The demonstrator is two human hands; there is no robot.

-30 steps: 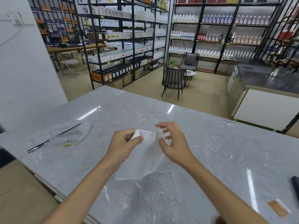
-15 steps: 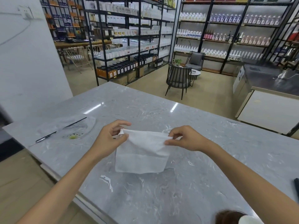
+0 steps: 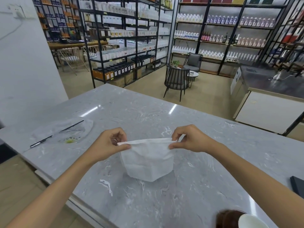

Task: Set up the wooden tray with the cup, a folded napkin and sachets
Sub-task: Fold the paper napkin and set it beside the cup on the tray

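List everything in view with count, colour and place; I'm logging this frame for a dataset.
napkin: 1, white, held above the counter's middle, lower edge on the surface
counter: 1, grey marble, fills the foreground
plastic bag: 1, clear, counter's left
pen: 1, black, lying across the bag
cup: 1, white rim, bottom edge, beside a brown thing cut off by the frame
dark flat thing: 1, black, counter's right edge
chairs: 2, dark, on the floor behind
shelves: several, black, stocked with bottles
left hand: pinches the napkin's left corner
right hand: pinches the right corner
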